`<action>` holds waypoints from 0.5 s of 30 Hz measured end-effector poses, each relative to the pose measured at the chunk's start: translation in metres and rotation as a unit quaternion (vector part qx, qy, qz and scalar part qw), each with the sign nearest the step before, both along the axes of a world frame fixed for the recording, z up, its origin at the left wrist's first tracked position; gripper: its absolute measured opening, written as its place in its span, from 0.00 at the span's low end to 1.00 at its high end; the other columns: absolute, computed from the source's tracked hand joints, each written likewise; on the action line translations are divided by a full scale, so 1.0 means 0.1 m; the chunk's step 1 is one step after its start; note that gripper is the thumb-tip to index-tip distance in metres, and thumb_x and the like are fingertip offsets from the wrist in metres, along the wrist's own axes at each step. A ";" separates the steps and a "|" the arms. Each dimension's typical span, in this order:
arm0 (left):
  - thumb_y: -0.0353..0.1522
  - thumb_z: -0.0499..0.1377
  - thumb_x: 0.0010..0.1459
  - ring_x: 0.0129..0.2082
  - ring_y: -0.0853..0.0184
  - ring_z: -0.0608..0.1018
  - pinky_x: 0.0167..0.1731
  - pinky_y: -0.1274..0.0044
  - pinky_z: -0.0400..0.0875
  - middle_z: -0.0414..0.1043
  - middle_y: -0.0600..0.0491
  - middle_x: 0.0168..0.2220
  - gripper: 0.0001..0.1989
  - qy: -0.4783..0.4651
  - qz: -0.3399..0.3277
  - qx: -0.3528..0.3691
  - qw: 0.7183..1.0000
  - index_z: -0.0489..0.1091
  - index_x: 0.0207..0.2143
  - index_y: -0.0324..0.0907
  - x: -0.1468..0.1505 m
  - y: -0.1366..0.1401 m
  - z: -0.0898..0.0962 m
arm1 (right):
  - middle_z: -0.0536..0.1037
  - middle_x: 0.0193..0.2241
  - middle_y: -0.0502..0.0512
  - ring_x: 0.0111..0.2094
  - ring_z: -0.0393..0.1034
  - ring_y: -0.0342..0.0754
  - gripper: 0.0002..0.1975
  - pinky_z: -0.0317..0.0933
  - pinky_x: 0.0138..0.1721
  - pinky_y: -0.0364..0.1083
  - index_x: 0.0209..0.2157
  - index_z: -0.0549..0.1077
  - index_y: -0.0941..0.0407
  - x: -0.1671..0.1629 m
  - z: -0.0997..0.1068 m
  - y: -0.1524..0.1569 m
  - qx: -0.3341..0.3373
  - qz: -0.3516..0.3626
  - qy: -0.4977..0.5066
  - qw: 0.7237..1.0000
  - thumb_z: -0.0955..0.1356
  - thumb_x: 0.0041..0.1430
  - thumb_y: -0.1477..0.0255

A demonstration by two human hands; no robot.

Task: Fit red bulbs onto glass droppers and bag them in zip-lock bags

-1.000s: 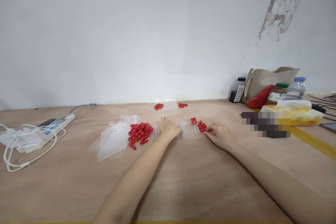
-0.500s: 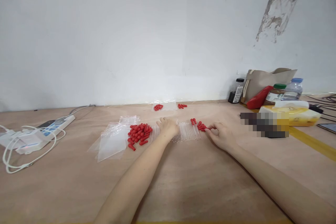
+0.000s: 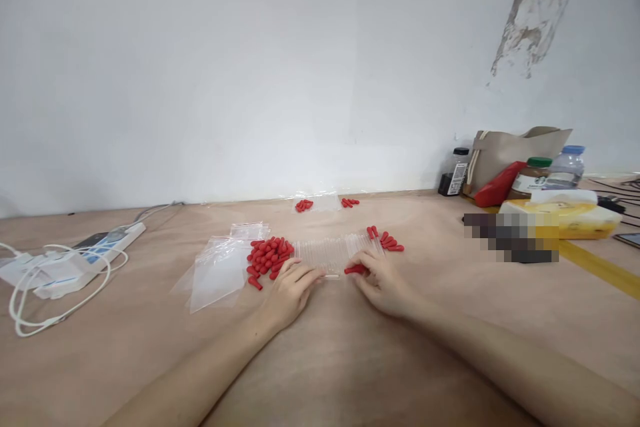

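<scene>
My left hand point(image 3: 294, 290) is closed on a glass dropper tube point(image 3: 331, 276), whose clear end points right from the fingertips. Facing it, my right hand point(image 3: 380, 280) pinches a red rubber bulb point(image 3: 354, 269) between thumb and fingers. A small gap separates tube and bulb. Just behind both hands lies a row of clear glass tubes point(image 3: 323, 252), side by side. Left of the row is a heap of red rubber bulbs point(image 3: 267, 255). A few more bulbs point(image 3: 389, 241) lie loose near the row's right end.
Clear zip bags point(image 3: 217, 277) lie left of the heap. Near the wall is another bag point(image 3: 326, 202) with red bulbs beside it. A power strip point(image 3: 113, 243) with white cables is at the left. Bottles, a tissue pack point(image 3: 580, 219) and a grey bag point(image 3: 517, 153) stand right.
My left hand has come back from the tube row towards me, now with a tube. My right hand has moved left from the loose bulbs, carrying one.
</scene>
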State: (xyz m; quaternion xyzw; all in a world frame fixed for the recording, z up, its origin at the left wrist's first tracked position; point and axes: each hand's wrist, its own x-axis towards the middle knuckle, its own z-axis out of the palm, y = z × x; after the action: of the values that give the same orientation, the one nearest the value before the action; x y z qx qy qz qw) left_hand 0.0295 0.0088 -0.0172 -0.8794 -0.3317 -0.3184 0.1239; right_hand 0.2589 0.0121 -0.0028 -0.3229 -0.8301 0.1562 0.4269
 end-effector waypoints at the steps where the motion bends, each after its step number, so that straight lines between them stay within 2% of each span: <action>1: 0.26 0.49 0.59 0.33 0.69 0.72 0.47 0.68 0.59 0.72 0.52 0.34 0.10 -0.005 -0.004 0.002 1.000 0.66 0.42 0.42 0.01 0.00 -0.01 | 0.69 0.30 0.53 0.31 0.64 0.44 0.08 0.60 0.33 0.44 0.32 0.67 0.56 -0.04 -0.01 -0.02 -0.006 0.004 0.004 1.000 0.61 0.51 0.80; 7: 0.26 0.50 0.59 0.33 0.69 0.73 0.46 0.67 0.60 0.73 0.52 0.35 0.09 -0.016 -0.013 0.008 1.000 0.66 0.41 0.41 0.04 -0.02 0.00 | 0.71 0.29 0.53 0.32 0.65 0.44 0.06 0.60 0.33 0.44 0.33 0.68 0.56 -0.07 -0.11 -0.05 -0.010 -0.001 0.023 1.000 0.63 0.52 0.78; 15: 0.26 0.51 0.59 0.33 0.69 0.73 0.46 0.67 0.59 0.73 0.52 0.35 0.10 -0.014 -0.016 0.009 1.000 0.67 0.42 0.42 0.03 -0.01 -0.01 | 0.71 0.32 0.54 0.34 0.65 0.43 0.10 0.61 0.35 0.43 0.36 0.70 0.56 -0.06 -0.10 -0.07 -0.005 0.037 0.021 0.999 0.62 0.54 0.79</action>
State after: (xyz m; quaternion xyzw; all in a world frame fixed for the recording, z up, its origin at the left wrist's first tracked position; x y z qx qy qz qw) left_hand 0.0327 0.0082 -0.0183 -0.8789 -0.3165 -0.3353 0.1220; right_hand 0.2530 0.0055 -0.0124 -0.2903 -0.8315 0.1831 0.4368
